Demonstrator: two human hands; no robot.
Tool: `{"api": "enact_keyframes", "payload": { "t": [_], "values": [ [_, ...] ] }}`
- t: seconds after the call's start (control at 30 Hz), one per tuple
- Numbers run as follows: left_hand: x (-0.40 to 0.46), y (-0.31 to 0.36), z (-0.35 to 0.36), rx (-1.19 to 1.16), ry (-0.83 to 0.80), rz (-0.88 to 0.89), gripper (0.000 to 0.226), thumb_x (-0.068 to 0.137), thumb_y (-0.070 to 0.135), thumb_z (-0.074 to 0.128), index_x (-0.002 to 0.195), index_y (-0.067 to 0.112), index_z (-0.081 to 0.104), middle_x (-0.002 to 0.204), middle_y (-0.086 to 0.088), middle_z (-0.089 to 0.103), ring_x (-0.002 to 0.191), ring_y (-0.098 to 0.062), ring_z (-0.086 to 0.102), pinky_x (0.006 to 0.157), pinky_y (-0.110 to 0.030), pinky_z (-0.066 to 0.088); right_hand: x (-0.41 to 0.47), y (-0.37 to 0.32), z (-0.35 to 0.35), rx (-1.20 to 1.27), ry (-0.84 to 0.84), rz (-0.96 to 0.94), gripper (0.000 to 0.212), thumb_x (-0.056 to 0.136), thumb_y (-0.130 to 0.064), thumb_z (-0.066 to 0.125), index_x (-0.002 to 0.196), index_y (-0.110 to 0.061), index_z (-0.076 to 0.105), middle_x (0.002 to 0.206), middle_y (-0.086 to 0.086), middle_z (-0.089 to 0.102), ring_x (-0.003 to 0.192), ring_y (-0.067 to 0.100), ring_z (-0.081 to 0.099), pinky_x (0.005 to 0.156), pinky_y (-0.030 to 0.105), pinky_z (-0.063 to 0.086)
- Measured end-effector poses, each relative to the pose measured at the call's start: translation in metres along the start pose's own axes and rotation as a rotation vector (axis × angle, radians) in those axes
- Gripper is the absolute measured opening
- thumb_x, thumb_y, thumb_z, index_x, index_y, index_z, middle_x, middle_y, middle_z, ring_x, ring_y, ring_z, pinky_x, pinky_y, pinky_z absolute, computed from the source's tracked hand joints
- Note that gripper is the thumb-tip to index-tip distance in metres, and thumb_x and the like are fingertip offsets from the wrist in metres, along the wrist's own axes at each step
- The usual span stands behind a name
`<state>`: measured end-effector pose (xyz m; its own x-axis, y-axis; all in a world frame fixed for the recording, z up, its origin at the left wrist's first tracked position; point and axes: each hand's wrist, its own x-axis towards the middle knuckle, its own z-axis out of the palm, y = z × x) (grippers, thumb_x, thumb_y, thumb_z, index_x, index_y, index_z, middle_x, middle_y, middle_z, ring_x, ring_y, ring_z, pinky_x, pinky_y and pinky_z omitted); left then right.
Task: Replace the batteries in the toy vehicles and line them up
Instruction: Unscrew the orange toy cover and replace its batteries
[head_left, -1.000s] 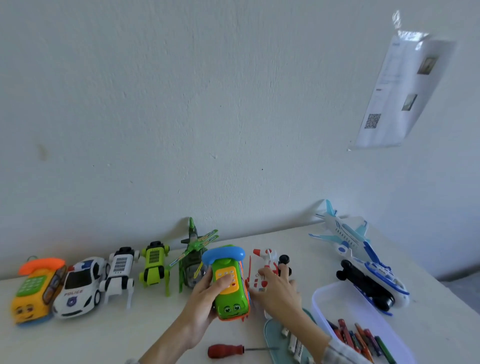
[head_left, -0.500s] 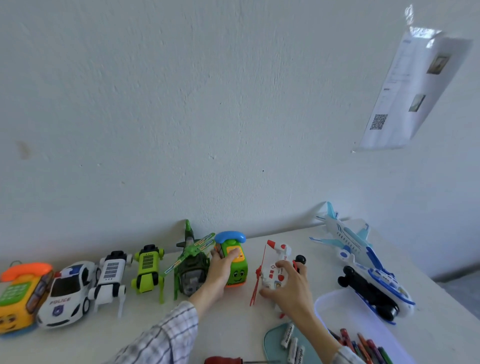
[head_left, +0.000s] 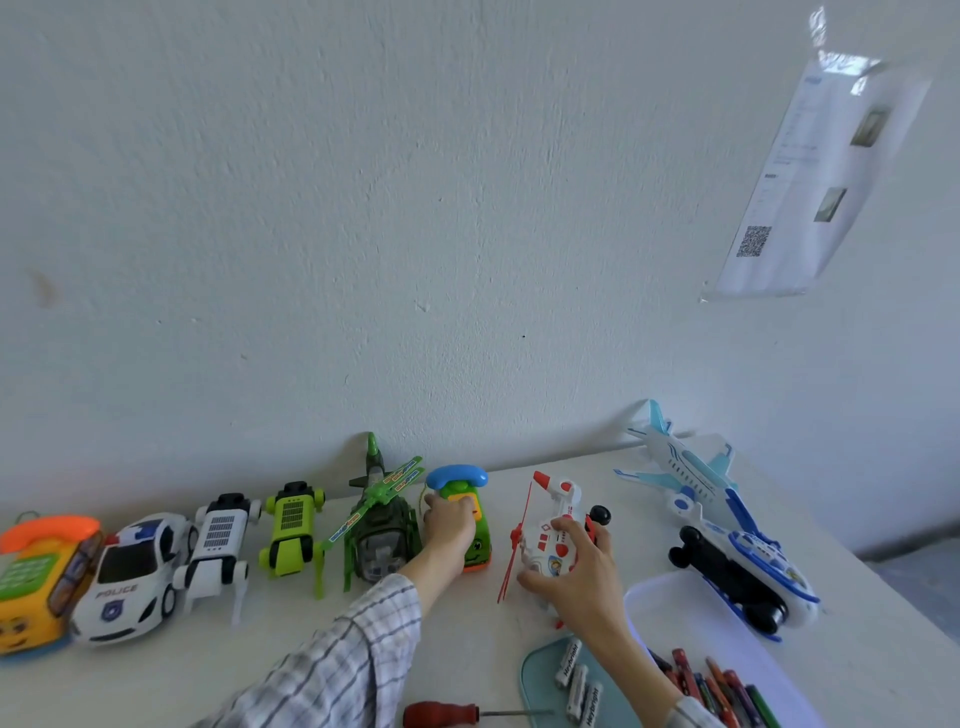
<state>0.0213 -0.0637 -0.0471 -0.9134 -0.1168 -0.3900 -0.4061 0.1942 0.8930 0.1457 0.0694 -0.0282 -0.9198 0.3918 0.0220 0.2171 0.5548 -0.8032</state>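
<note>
A row of toys stands along the wall: a yellow phone car (head_left: 39, 577), a police car (head_left: 130, 577), a white robot dog (head_left: 218, 545), a green robot dog (head_left: 291, 530) and a green helicopter (head_left: 382, 525). My left hand (head_left: 448, 525) holds the green phone car (head_left: 460, 486) at the row's right end. My right hand (head_left: 576, 566) grips a white and red helicopter (head_left: 553, 525) standing beside it. Further right lie two blue and white airplanes (head_left: 680, 467) (head_left: 753, 566), the nearer one tipped on its side.
A red-handled screwdriver (head_left: 441, 713) lies at the table's front edge. A teal lid (head_left: 537, 675) holds several white batteries (head_left: 576, 680). A clear bin (head_left: 670, 597) at the right front holds several coloured batteries. A paper sheet (head_left: 815, 171) hangs on the wall.
My left hand pushed the green phone car back from the table's front into the row beside the green helicopter. My right hand stayed on the white and red helicopter.
</note>
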Motion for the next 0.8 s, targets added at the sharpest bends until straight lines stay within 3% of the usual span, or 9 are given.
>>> {"api": "enact_keyframes", "payload": {
  "t": [0.13, 0.27, 0.4, 0.5, 0.6, 0.7, 0.77, 0.8],
  "values": [
    [-0.006, -0.004, 0.002, 0.054, 0.032, 0.063, 0.051, 0.099, 0.019, 0.044, 0.144, 0.006, 0.023, 0.122, -0.019, 0.051, 0.096, -0.028, 0.051, 0.074, -0.034, 0.04, -0.002, 0.001, 0.0, 0.05, 0.014, -0.002, 0.068, 0.062, -0.03, 0.085, 0.121, -0.029, 0.051, 0.125, -0.011, 0.027, 0.089, 0.003, 0.054, 0.065, 0.01, 0.045],
    [-0.007, -0.006, 0.002, 0.112, 0.058, 0.143, 0.048, 0.1, 0.02, 0.042, 0.144, 0.007, 0.026, 0.129, -0.019, 0.049, 0.114, -0.034, 0.051, 0.094, -0.044, 0.044, -0.004, 0.001, 0.0, 0.08, 0.019, -0.002, 0.068, 0.062, -0.029, 0.086, 0.121, -0.029, 0.051, 0.124, -0.01, 0.028, 0.093, 0.007, 0.055, 0.061, 0.009, 0.045],
    [-0.004, 0.0, -0.001, 0.107, 0.036, 0.14, 0.048, 0.1, 0.024, 0.042, 0.143, 0.007, 0.028, 0.127, -0.018, 0.05, 0.113, -0.033, 0.052, 0.089, -0.039, 0.043, -0.003, 0.001, -0.006, 0.129, 0.012, 0.009, 0.066, 0.063, -0.023, 0.087, 0.12, -0.026, 0.053, 0.119, -0.008, 0.033, 0.086, 0.0, 0.051, 0.058, 0.006, 0.044],
    [-0.011, -0.002, -0.007, 0.092, -0.026, 0.132, 0.052, 0.099, 0.029, 0.043, 0.144, 0.009, 0.025, 0.129, -0.016, 0.049, 0.114, -0.031, 0.051, 0.093, -0.039, 0.043, -0.001, 0.003, -0.015, 0.239, 0.029, 0.062, 0.064, 0.061, -0.022, 0.088, 0.117, -0.024, 0.057, 0.115, 0.0, 0.047, 0.085, 0.004, 0.055, 0.061, 0.01, 0.045],
    [-0.031, -0.001, -0.024, 0.092, -0.172, 0.167, 0.059, 0.096, 0.027, 0.047, 0.147, 0.015, 0.019, 0.128, -0.011, 0.048, 0.111, -0.023, 0.05, 0.089, -0.033, 0.042, -0.008, -0.005, -0.028, 0.395, 0.068, 0.107, 0.056, 0.067, -0.018, 0.085, 0.117, -0.019, 0.059, 0.097, 0.002, 0.063, 0.075, 0.01, 0.062, 0.051, 0.012, 0.045],
    [-0.076, 0.007, -0.056, 0.281, -0.315, 0.359, 0.067, 0.084, 0.023, 0.061, 0.142, 0.021, 0.029, 0.13, 0.002, 0.044, 0.105, -0.011, 0.051, 0.077, -0.018, 0.042, -0.023, -0.023, -0.041, 0.519, 0.055, 0.137, 0.056, 0.066, -0.017, 0.085, 0.116, -0.02, 0.059, 0.09, 0.007, 0.066, 0.061, 0.013, 0.064, 0.044, 0.018, 0.046],
    [-0.112, 0.011, -0.079, 0.404, -0.374, 0.613, 0.076, 0.083, 0.017, 0.069, 0.145, 0.025, 0.026, 0.145, 0.011, 0.026, 0.12, -0.005, 0.04, 0.086, -0.001, 0.033, -0.036, -0.037, -0.048, 0.572, 0.061, 0.146, 0.054, 0.065, -0.016, 0.085, 0.112, -0.024, 0.06, 0.093, 0.01, 0.067, 0.063, 0.018, 0.067, 0.049, 0.025, 0.051],
    [-0.13, 0.012, -0.09, 0.47, -0.396, 0.744, 0.085, 0.083, 0.017, 0.07, 0.148, 0.03, 0.018, 0.153, 0.015, 0.01, 0.134, -0.002, 0.025, 0.097, 0.0, 0.023, -0.045, -0.045, -0.05, 0.604, 0.059, 0.153, 0.052, 0.065, -0.014, 0.084, 0.11, -0.026, 0.061, 0.093, 0.01, 0.068, 0.068, 0.023, 0.069, 0.054, 0.03, 0.054]
  ]
}}
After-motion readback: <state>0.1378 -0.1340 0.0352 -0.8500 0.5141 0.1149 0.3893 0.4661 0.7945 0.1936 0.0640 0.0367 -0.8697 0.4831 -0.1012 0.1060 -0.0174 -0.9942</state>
